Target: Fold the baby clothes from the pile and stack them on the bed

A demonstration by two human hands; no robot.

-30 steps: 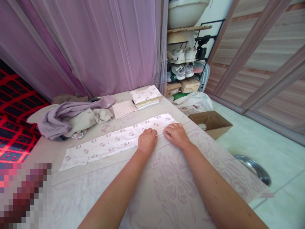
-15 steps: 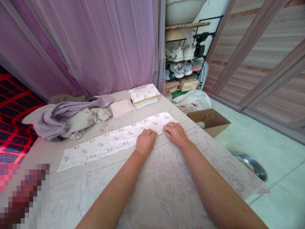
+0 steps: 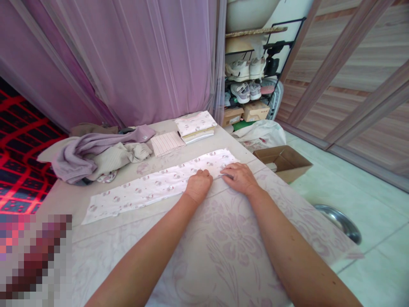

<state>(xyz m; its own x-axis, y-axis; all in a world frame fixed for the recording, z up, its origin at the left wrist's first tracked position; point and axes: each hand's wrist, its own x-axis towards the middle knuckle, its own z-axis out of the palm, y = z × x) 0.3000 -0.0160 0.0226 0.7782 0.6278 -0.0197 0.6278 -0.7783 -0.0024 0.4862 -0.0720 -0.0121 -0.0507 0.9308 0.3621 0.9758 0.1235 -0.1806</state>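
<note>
Both hands [image 3: 219,181] press the printed cloth strip's [image 3: 150,189] near edge.

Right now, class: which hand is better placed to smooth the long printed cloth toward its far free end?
Probably the left hand: it rests on the printed cloth with the long free stretch on its side. The right hand presses nearer the short end.

Lower left corner pixelated; contents unreadable. Both forearms cut off by bottom edge. Fingertips of left hand [image 3: 198,185] and right hand [image 3: 240,178] curled onto near edge of cloth strip [image 3: 153,187]; pinching or only pressing, cannot tell. Clothes pile [image 3: 96,155] hiding worktop [image 3: 223,251] beneath; separate garments not distinguishable. Basin [image 3: 338,221] partly hidden behind worktop corner. Shoe rack [image 3: 252,81] top cut off by upper edge.
</note>
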